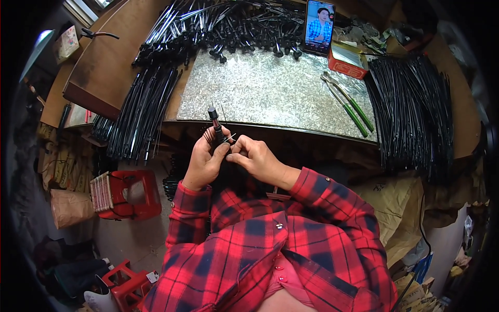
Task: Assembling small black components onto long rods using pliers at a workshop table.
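Note:
Held upright in front of my chest is a slim black rod-like part with a ribbed cap (213, 114). My left hand (204, 162) is closed around its lower portion, the thumb pressed on the front. Thin dark wires stick out beside the fingers. Close by on the right, my right hand (259, 160) pinches with thumb and forefinger at a thin, pale, needle-like piece (230, 138) against the rod. Its exact kind, and what lies inside the pinch, are too small to make out. Both hands are just off the near edge of the speckled metal-covered worktop (270, 88).
Green-handled pliers (349, 106) lie on the worktop's right. Bundles of black rods rest at the left (145, 109) and right (410, 109), with a heap of rods with black ends (228, 31) behind. A phone (319, 26) stands beside a red box (347, 61). Red stools (136, 195) stand lower left.

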Available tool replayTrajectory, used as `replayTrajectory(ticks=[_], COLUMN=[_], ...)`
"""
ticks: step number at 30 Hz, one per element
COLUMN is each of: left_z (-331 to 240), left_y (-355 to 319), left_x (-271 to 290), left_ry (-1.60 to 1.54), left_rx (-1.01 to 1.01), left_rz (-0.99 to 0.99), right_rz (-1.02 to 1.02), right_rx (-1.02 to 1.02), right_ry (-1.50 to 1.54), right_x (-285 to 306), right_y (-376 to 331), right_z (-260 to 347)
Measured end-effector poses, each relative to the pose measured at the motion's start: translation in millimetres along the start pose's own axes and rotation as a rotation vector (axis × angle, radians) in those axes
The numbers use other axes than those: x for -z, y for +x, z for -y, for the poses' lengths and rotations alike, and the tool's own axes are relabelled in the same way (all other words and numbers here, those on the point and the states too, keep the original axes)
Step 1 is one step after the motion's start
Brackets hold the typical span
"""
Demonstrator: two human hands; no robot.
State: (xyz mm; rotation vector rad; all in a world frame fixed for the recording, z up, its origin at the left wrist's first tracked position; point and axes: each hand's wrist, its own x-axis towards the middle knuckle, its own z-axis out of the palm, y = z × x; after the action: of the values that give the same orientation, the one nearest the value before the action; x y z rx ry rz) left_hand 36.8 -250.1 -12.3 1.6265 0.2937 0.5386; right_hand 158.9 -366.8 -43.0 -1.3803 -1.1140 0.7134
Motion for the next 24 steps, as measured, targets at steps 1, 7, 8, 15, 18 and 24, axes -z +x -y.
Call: replayTrajectory(ticks=[1,7,8,15,18,24], left_z=[1,1,0,4,12,24], left_y=[0,-1,-1,1,-4,-3], left_x=[-1,-4,-3,-1,-17,-19], left_ry=[0.038,0.069,0.068,-0.198,-0.284,0.07], left_rx=[-0.017,-0.011,-0.01,0.075,0.051,-0.002], left_rz=[-0.003,-0.031,-0.031,0.046,-0.009,-0.1], right_rz=[0.0,0.064,0.07,0.034,-0.01,0.002], right_rx=[-0.001,-0.101,-0.096,-0.08,-0.058,-0.112], right_ry=[0.0,0.037,0.044,0.07,0.072,0.079], right_x=[1,4,3,4,0,4], right_y=[1,2,1,2,3,1], right_z=[-1,-1,-1,-5,-15,-15])
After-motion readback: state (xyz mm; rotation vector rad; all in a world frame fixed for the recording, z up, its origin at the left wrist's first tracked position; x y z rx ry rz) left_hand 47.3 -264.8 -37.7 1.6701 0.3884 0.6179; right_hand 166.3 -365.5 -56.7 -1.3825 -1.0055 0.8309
